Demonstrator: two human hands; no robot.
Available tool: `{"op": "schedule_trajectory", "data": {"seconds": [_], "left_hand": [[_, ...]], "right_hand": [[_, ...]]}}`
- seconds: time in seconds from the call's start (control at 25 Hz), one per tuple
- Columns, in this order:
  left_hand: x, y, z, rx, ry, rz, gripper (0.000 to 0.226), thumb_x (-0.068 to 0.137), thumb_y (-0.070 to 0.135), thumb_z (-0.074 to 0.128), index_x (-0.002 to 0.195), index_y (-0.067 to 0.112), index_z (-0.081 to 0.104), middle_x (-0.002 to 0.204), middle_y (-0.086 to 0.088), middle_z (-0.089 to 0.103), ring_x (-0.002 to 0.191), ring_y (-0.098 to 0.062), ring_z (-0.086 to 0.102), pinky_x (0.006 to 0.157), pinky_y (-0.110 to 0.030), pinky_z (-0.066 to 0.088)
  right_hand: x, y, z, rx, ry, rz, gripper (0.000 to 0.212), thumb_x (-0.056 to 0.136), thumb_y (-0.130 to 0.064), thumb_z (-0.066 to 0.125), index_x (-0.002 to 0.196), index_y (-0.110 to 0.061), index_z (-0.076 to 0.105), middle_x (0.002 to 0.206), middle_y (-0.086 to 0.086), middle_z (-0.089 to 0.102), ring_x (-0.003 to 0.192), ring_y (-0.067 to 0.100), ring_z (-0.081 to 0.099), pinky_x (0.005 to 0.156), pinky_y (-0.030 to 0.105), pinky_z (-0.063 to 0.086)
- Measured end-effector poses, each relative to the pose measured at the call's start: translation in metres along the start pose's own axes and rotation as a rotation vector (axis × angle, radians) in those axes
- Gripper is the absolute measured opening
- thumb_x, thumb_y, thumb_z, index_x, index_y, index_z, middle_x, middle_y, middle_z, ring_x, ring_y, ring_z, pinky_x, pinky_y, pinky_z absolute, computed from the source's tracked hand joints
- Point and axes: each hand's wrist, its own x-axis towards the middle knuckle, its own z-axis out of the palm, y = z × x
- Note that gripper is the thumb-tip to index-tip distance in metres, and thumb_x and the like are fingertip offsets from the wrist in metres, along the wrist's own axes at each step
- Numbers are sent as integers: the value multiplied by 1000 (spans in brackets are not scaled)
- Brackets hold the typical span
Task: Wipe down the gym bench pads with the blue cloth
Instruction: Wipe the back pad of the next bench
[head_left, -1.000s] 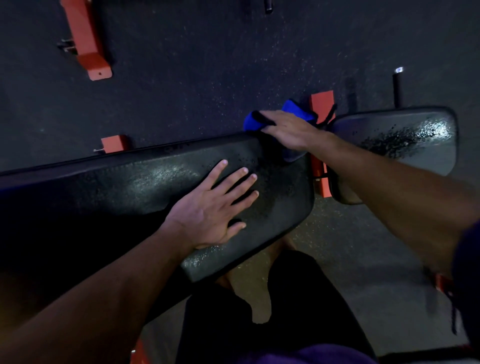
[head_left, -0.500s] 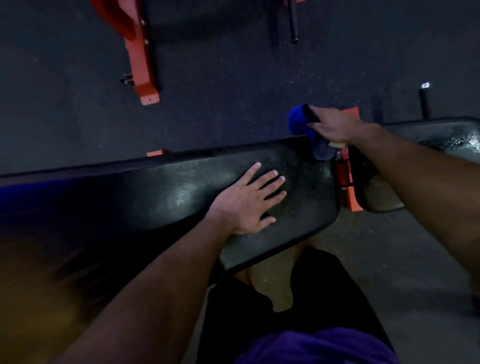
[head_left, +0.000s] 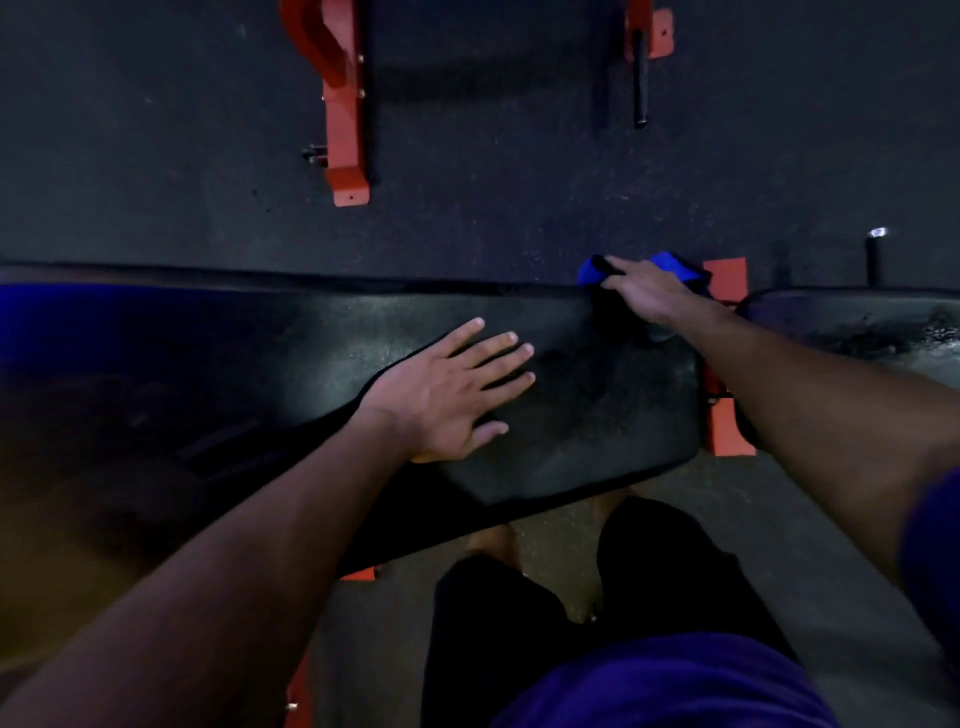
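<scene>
A long black bench pad runs across the view from the left. My left hand lies flat on it with fingers spread. At the pad's far right corner my right hand presses the blue cloth against the far edge; the cloth bunches out on both sides of the hand, and the fingers are partly hidden by it. A second, shorter black pad with a wet sheen lies to the right, past a gap.
The orange bench frame shows in the gap between the two pads. Another orange machine leg and a black bar stand on the dark rubber floor beyond. My legs in black shorts are close to the near edge.
The view has shifted, so the bench now runs level across the frame. My right hand with the cloth stays at the long pad's far right corner. My left hand remains flat on the pad.
</scene>
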Motion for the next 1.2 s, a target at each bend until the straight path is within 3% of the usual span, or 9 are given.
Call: {"op": "schedule_trajectory", "data": {"seconds": [0.08,0.24,0.32,0.44,0.56,0.72,0.88,1.0,1.2], "left_hand": [[-3,-2,3,9,22,-4,67,103,56,17,161,22,23,170,-7,17,158,-26,11,127,-52,2],[-1,-3,5,15,48,4,67,101,55,25,155,20,41,163,-9,37,153,-29,29,126,-53,13],[0,-6,5,17,51,10,67,100,55,26,153,19,45,161,-9,39,151,-29,32,125,-53,14],[-2,-4,5,25,62,26,66,102,55,24,157,20,37,166,-9,29,155,-28,23,126,-53,11],[-4,-3,6,17,80,13,66,105,55,23,161,20,27,169,-8,18,157,-27,14,126,-52,7],[-3,-4,9,7,72,-10,66,105,55,21,161,21,24,170,-8,17,157,-27,12,127,-52,3],[-2,-7,7,16,58,-1,65,101,56,26,155,22,39,165,-7,33,153,-27,27,125,-50,13],[-2,-6,5,0,74,-14,64,99,55,28,151,22,47,160,-5,41,148,-25,35,118,-46,20],[-1,-5,7,-20,70,10,66,101,53,20,157,21,36,166,-8,29,154,-27,24,126,-51,10]], "right_hand": [[-16,-47,3,63,14,-59,53,102,-37,42,153,-32,30,159,9,31,144,30,28,111,32,19],[-46,-136,15,39,-6,-341,50,104,-40,33,152,-30,32,158,-6,33,139,19,32,73,27,10],[-39,-134,23,52,-15,-447,56,97,-48,32,149,-29,38,153,-6,41,137,20,37,93,27,16],[-20,-68,13,39,-2,-333,49,101,-39,42,145,-19,45,148,8,48,137,23,41,109,30,26],[-6,-11,-2,-24,1,-134,38,102,-36,41,138,-27,52,140,13,55,129,30,50,104,34,34],[-11,-56,2,3,-47,-42,43,93,-54,34,135,-50,46,151,-1,45,135,30,43,108,42,29],[-40,-177,14,40,-72,-315,45,98,-61,31,142,-56,35,155,-15,36,142,19,35,105,37,22],[-44,-227,18,79,-174,-563,49,101,-52,35,149,-42,34,155,-13,36,142,11,33,94,20,19],[-5,-134,2,-5,-229,-445,46,104,-45,35,149,-39,36,154,-3,41,139,20,40,106,30,28]]}}
